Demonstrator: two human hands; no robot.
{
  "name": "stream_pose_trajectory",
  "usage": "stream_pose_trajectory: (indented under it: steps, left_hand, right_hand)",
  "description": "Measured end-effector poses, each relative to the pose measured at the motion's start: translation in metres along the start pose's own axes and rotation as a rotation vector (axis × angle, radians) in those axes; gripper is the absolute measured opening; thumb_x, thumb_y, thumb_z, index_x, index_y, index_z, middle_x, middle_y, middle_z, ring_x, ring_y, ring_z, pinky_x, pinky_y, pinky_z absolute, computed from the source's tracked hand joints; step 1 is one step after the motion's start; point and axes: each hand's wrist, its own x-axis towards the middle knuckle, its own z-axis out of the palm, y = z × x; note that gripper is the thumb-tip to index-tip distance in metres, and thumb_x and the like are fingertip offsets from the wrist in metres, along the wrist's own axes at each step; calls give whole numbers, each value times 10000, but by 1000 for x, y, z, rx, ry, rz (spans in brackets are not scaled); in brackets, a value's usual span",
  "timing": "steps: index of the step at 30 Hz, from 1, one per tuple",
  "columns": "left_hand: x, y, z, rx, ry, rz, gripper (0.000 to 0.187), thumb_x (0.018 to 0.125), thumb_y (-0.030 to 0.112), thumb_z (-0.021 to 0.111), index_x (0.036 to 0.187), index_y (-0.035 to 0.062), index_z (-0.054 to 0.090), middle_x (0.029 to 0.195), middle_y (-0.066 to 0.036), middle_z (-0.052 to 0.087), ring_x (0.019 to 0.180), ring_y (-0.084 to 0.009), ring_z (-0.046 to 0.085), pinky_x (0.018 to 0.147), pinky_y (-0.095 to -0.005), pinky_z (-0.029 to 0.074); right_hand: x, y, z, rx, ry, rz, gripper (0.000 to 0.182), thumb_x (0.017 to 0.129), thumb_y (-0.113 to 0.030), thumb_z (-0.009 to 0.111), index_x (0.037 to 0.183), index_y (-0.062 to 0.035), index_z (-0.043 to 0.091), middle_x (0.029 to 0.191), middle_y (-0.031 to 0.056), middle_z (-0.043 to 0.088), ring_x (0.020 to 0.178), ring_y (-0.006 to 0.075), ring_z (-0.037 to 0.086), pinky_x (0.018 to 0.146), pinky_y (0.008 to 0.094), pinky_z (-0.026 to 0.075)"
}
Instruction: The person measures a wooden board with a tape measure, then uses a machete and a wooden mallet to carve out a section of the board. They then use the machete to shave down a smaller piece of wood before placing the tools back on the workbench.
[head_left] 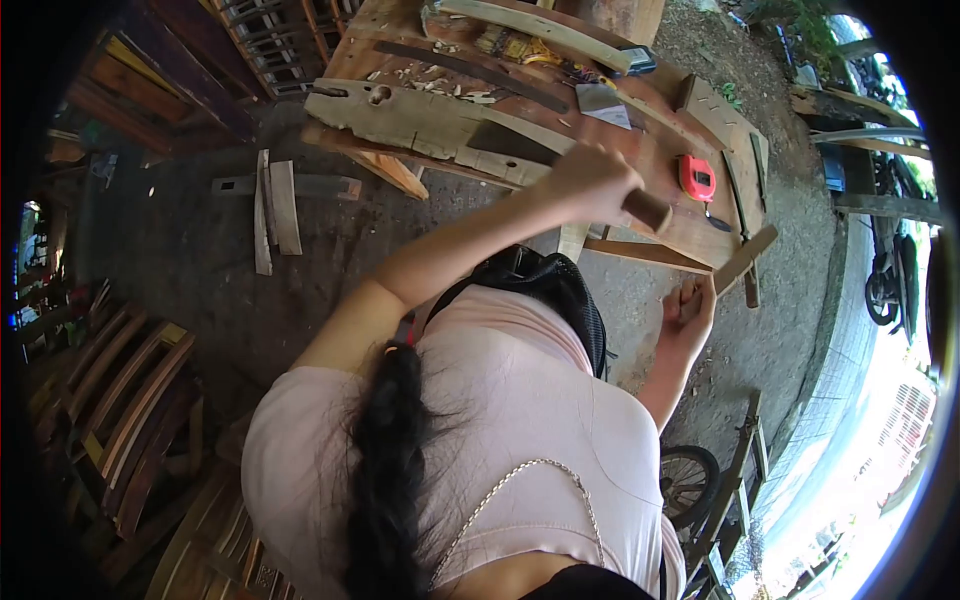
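Observation:
My left hand (597,187) is closed round the brown wooden handle (648,211) of a tool. A dark flat blade (512,142) reaches left from that hand, over the pale worn board (420,122) along the bench's near edge. Beyond the bench's right corner, my right hand (690,303) has its fingers curled against a flat wooden piece (745,260), which slants up and to the right. A red tape measure (697,178) lies on the workbench (655,160) between the two hands.
Wood shavings, a brush (518,47), a metal plate (603,105) and a long dark strip (470,76) lie on the bench. Loose slats (285,207) rest on the floor at left. Wooden frames (125,400) stand lower left, a wheel (690,484) lower right.

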Motion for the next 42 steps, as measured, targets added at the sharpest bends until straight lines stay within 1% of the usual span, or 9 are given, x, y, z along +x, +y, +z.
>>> stream_pose_trajectory:
  steps: [11, 14, 16, 25, 26, 28, 37, 39, 42]
  left_hand:
    - [2, 37, 55, -64, -57, 30, 112, 581, 241, 641, 672, 175, 642, 593, -65, 611, 568, -248, 625, 535, -382, 490]
    - [-1, 19, 43, -64, 12, -17, 111, 575, 241, 647, 666, 178, 641, 587, -64, 608, 571, -257, 624, 536, -384, 488]
    - [-8, 2, 37, 48, -25, -115, 123, 574, 248, 657, 670, 173, 641, 592, -69, 609, 572, -258, 622, 537, -384, 489]
    - [-36, -50, -17, 51, 162, -160, 139, 590, 258, 664, 699, 174, 647, 609, -69, 614, 597, -264, 624, 555, -378, 493]
    - [-37, -55, -17, 51, 143, -177, 202, 575, 266, 690, 761, 188, 674, 628, -61, 624, 610, -255, 623, 569, -361, 492]
    - [-36, -75, -19, 79, 149, -206, 168, 584, 257, 682, 735, 186, 664, 623, -52, 622, 607, -253, 622, 564, -359, 492]
    - [-67, -124, -56, 171, 240, -251, 88, 604, 211, 656, 680, 172, 634, 614, -43, 610, 609, -250, 618, 555, -358, 489]
    - [-69, -130, -62, 165, 266, -238, 100, 602, 211, 661, 691, 170, 641, 621, -45, 614, 615, -250, 621, 557, -357, 489]
    - [-79, -148, -82, 167, 299, -305, 118, 621, 226, 664, 724, 167, 657, 648, -53, 630, 636, -251, 629, 564, -366, 486]
  right_hand:
    - [-54, -74, -12, -37, 304, -787, 223, 888, -328, 486, 835, -112, 479, 631, 18, 468, 470, 75, 393, 427, 177, 303]
    - [-46, 21, -16, -716, -16, -651, 370, 911, -422, 388, 956, -78, 516, 682, 50, 529, 548, 134, 467, 539, 267, 399]
    - [-80, 22, 31, -622, -156, 100, 194, 886, -218, 519, 975, -57, 459, 597, 0, 441, 471, 73, 377, 434, 231, 297]
    - [-41, 23, 67, 7, 131, -619, 249, 903, -333, 480, 968, -95, 454, 559, -12, 397, 457, 60, 408, 370, 191, 286]
    - [-36, 58, 59, -294, -16, -683, 259, 904, -347, 484, 931, -93, 443, 545, -15, 384, 477, 55, 438, 382, 195, 315]
    - [-53, 63, 96, -546, -401, 69, 216, 909, -292, 496, 878, -93, 415, 553, -22, 398, 422, 51, 337, 366, 213, 242]
    - [-22, 51, 138, -12, -23, -693, 378, 902, -451, 436, 806, -85, 439, 595, -10, 406, 453, 78, 399, 396, 197, 297]
    - [-46, 102, 147, -507, -339, -279, 297, 898, -390, 492, 874, -96, 461, 581, -9, 436, 449, 78, 401, 399, 208, 316]
    - [-59, 94, 151, -477, -464, 161, 147, 912, -213, 498, 967, -91, 439, 575, -36, 396, 419, 50, 317, 375, 214, 250]
